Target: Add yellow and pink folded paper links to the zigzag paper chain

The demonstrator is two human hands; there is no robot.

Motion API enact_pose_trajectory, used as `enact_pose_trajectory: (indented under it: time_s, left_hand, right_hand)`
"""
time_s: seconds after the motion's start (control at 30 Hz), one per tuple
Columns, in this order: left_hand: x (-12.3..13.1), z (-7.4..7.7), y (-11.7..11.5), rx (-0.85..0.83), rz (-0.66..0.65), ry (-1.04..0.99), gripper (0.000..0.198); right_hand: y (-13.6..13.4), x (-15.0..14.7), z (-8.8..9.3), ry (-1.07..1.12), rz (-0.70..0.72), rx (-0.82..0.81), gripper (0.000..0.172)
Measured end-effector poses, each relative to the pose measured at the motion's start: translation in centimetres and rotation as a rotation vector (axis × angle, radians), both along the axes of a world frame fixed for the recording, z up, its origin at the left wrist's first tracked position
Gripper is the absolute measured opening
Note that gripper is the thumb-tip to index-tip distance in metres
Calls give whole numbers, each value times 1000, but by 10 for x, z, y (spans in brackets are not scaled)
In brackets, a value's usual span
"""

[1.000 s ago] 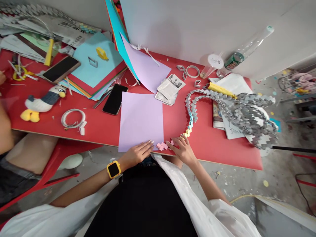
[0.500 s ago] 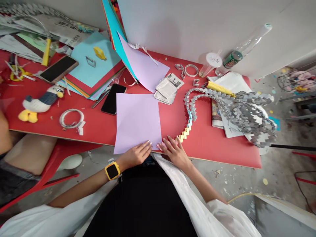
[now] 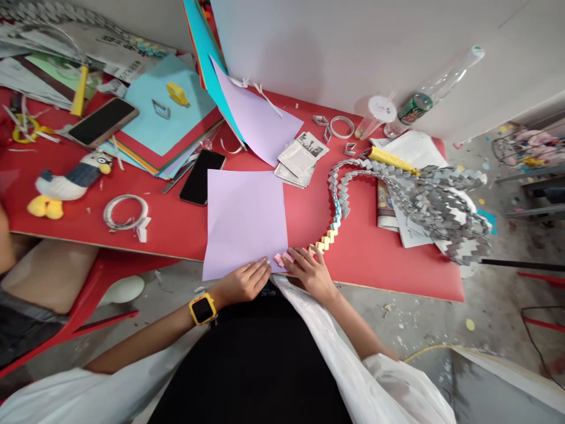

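A square sheet of purple paper [image 3: 247, 215] lies at the table's front edge, one corner hanging slightly over it. My left hand [image 3: 248, 280] rests flat on its lower part, fingers stretched out and nothing gripped. Over the end of a folded-paper chain [image 3: 325, 240] lies my right hand [image 3: 311, 272], its fingers extended and fairly close together. The pink end links [image 3: 282, 259] stick out left of those fingers, on the paper's lower right corner. From there the chain runs through yellow and blue into a long grey length, which curves to the right.
A phone [image 3: 203, 178] and a stack of newspaper pieces [image 3: 302, 159] border the purple sheet. At right sits a grey chain pile [image 3: 454, 212]; behind it stand a plastic bottle [image 3: 412, 109] and a cup [image 3: 377, 118]. A plush bird [image 3: 68, 182] lies left, near another person's leg [image 3: 48, 277].
My right hand's fingers have drawn closer together, and more of the chain's pink end shows, a little further left. My left hand has stayed nearly still on the paper.
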State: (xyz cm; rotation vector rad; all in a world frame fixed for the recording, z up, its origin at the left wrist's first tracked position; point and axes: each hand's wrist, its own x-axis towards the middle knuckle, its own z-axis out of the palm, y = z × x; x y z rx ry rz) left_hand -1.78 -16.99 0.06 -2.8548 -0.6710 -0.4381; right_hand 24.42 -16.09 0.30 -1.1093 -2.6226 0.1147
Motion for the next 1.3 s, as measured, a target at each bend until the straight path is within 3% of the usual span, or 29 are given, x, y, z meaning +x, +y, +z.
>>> enact_pose_trajectory:
  time_s: [0.3, 0.4, 0.6, 0.77, 0.93, 1.07, 1.2, 1.3]
  left_hand:
    - [16, 3, -2, -44, 69, -62, 16]
    - [23, 4, -2, -42, 32, -95, 17]
    - [32, 3, 7, -5, 79, -74, 31]
    - [38, -2, 12, -10, 102, -128, 29]
    - [43, 1, 13, -151, 171, -251, 27]
    - [47, 4, 14, -326, 283, -361, 25]
    - [48, 3, 13, -464, 351, -435, 23]
    - [46, 2, 12, -461, 344, -433, 24]
  right_hand:
    - [-2, 0, -8, 221, -49, -7, 28]
    - [-4, -2, -8, 220, -74, -10, 28]
    - [-22, -8, -10, 167, -273, 28, 27]
    - [-34, -7, -11, 122, -302, 0, 35]
    - [-29, -8, -12, 202, -247, -10, 33]
    - [-18, -15, -11, 286, -289, -64, 25]
    - [-10, -20, -9, 246, -303, -140, 24]
    - [-7, -19, -7, 195, -283, -150, 29]
